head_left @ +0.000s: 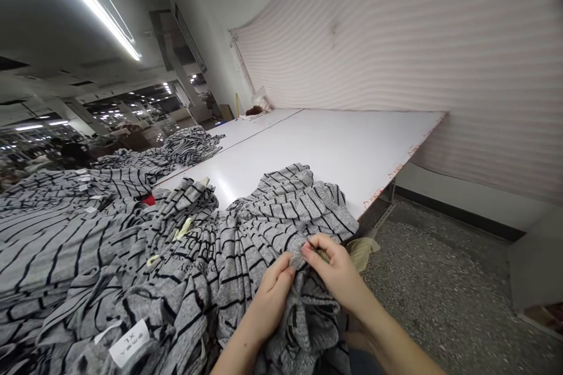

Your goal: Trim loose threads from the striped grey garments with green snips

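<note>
Both my hands work at the edge of a grey marled knit garment with black stripes (pixel 281 211), which lies bunched on the white table (pixel 316 152). My left hand (pixel 272 299) pinches a fold of the knit between its fingers. My right hand (pixel 334 263) grips the same fold close by. A small dull-gold object (pixel 323 255) shows between the right fingers, too small to name. A stack of similar striped garments (pixel 74 246) lies to my left, and a white XL tag (pixel 129 343) sits on it near the bottom edge.
Another striped pile (pixel 189 146) lies farther along the table. A beige cloth (pixel 361 251) hangs over the table's near edge. To the right stands a large pale ribbed sheet (pixel 396 53), and a speckled concrete floor (pixel 440 287) lies below. Factory rows stretch far left.
</note>
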The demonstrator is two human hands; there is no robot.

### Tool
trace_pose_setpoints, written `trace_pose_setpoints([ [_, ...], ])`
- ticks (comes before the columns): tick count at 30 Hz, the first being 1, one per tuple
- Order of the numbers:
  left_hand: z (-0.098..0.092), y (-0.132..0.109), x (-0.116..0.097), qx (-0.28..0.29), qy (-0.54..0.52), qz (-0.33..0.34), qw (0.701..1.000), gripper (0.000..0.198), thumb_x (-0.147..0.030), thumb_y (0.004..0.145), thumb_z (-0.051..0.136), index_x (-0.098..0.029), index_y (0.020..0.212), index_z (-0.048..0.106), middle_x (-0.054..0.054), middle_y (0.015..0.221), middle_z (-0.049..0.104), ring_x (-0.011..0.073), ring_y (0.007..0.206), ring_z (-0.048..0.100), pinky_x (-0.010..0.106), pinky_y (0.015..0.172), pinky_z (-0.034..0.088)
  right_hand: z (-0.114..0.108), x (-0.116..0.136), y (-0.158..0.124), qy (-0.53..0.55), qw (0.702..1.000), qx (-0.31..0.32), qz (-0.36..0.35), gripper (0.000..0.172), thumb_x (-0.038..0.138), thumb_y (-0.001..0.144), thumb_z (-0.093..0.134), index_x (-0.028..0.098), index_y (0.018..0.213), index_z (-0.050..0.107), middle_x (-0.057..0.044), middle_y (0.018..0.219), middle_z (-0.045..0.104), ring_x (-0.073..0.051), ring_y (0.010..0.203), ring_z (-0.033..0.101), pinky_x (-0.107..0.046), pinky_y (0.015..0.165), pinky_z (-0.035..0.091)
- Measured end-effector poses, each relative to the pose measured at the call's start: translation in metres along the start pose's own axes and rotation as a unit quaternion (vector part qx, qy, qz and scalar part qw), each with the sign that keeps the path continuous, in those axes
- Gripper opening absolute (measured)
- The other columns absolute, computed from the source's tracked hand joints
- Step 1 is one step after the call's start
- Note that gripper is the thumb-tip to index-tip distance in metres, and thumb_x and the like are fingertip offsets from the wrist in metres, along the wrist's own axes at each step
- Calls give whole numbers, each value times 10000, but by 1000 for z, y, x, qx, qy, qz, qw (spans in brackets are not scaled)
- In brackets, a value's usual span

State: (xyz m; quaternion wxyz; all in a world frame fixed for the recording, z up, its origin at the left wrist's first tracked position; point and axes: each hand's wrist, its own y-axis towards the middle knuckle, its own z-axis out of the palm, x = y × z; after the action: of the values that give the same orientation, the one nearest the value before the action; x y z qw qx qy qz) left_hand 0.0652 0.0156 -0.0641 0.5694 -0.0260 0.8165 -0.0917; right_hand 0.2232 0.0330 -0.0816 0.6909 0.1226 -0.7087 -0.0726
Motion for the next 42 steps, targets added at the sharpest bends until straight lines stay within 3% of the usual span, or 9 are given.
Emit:
trace_pose_setpoints([
  [4, -1, 3, 4, -46, -48, -62, 996, 396, -344, 760, 626, -197, 1126, 654, 64, 1339, 543, 306, 1316, 372, 393, 1113, 230, -6, -3, 1, 55, 996, 37, 60, 283, 430, 906, 482, 165, 826, 542, 6, 767, 516, -133, 746, 491, -221, 670, 402],
  [7, -3, 5, 7, -51, -83, -61, 993, 368, -324, 739, 634, -187, 1079, 670, 72, 1301, 574, 304, 1296, 401, 374, 1082, 287, -16, 0, -4, 48, 995, 53, 67, 266, 420, 884, 517, 161, 864, 572, -9, 815, 554, -149, 799, 526, -233, 719, 423],
  [11, -6, 7, 9, -19, -116, -55, 991, 370, -331, 756, 598, -165, 1081, 659, 78, 1231, 622, 308, 1199, 499, 364, 968, 415, -29, -1, -11, -32, 997, 64, 35, 246, 373, 854, 574, 190, 1013, 617, -41, 979, 596, -184, 937, 561, -265, 815, 442],
  [14, -6, 8, 6, -1, -131, -59, 990, 379, -321, 748, 598, -152, 1082, 656, 90, 1194, 637, 316, 1157, 528, 365, 914, 449, -33, -6, -16, -110, 991, 69, 6, 217, 351, 878, 544, 217, 1016, 645, -40, 970, 610, -183, 923, 574, -270, 801, 449],
  [23, -3, 7, -6, 42, -148, -57, 986, 375, -295, 737, 578, -168, 1079, 662, 73, 1088, 679, 291, 1071, 566, 358, 904, 436, -27, -4, -12, -192, 977, 60, -68, 220, 298, 905, 516, 253, 1070, 655, -23, 963, 637, -165, 857, 591, -252, 708, 449],
  [27, -1, 6, -12, 57, -154, -32, 986, 358, -272, 753, 550, -172, 1077, 665, 55, 1058, 687, 267, 1021, 581, 344, 891, 435, -31, -4, -11, -207, 973, 58, -89, 220, 291, 905, 519, 254, 1075, 654, -25, 949, 642, -173, 857, 591, -272, 744, 446],
  [33, 0, 5, -13, 34, -190, -74, 978, 387, -275, 713, 600, -150, 1074, 662, 84, 1144, 657, 300, 1134, 533, 358, 938, 412, -29, -7, -9, -208, 971, 57, -102, 216, 282, 912, 507, 250, 1062, 659, -29, 942, 645, -174, 852, 593, -276, 744, 444],
  [42, 0, 6, -10, 63, -183, -53, 980, 339, -270, 746, 556, -173, 1055, 655, 45, 1055, 674, 260, 1022, 572, 339, 896, 423, -35, -2, -7, -227, 965, 81, -100, 227, 306, 912, 514, 251, 1066, 672, -35, 976, 659, -178, 883, 607, -278, 760, 457],
])
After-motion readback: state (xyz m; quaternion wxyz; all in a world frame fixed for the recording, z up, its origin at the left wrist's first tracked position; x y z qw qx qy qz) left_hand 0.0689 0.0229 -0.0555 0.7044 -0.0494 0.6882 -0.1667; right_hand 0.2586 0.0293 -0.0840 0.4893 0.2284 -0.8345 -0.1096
